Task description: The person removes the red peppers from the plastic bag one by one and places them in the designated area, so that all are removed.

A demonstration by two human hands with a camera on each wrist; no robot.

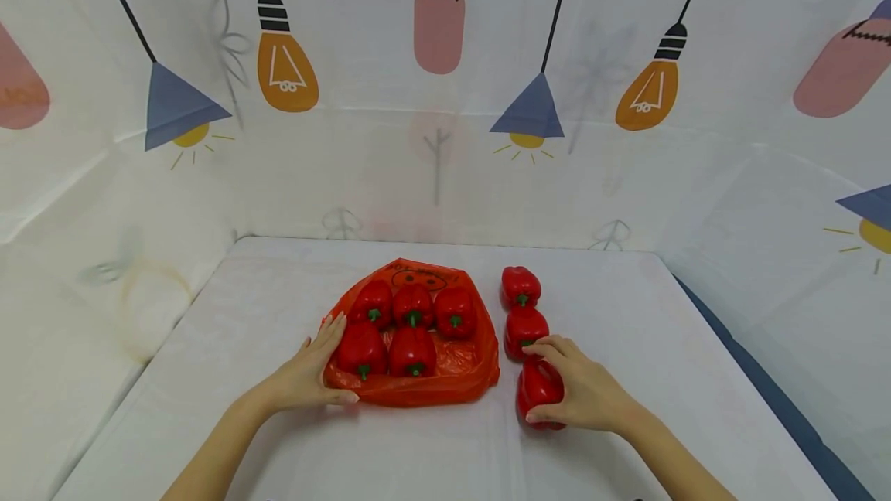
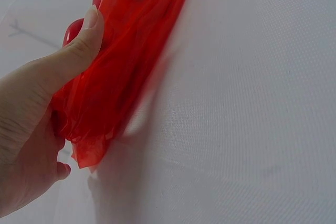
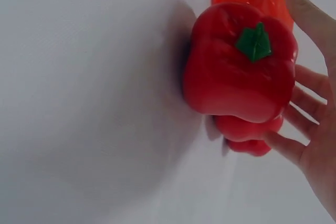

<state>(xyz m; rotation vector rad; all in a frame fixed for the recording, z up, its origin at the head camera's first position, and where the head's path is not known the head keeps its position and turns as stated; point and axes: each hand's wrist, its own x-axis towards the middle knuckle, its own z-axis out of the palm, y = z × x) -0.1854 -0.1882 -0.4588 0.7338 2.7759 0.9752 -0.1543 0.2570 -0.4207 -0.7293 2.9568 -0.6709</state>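
Several red bell peppers (image 1: 412, 349) with green stems lie in an unfolded red plastic bag (image 1: 452, 389). My left hand (image 1: 309, 373) rests on the bag's left front corner, fingers along its side and thumb at the front. In the left wrist view, the thumb lies straight against the red plastic (image 2: 118, 72); most fingers are hidden. My right hand (image 1: 585, 385) spans the nearest loose bell pepper (image 1: 539, 385), which sits on the table. The right wrist view shows the thumb apart from this pepper (image 3: 239, 77) and the fingers partly hidden behind it.
Two more bell peppers, the middle one (image 1: 525, 328) and the far one (image 1: 520, 286), line up right of the bag on the white table (image 1: 264, 292). A white sheet (image 1: 362, 161) printed with lamps encloses the back and sides.
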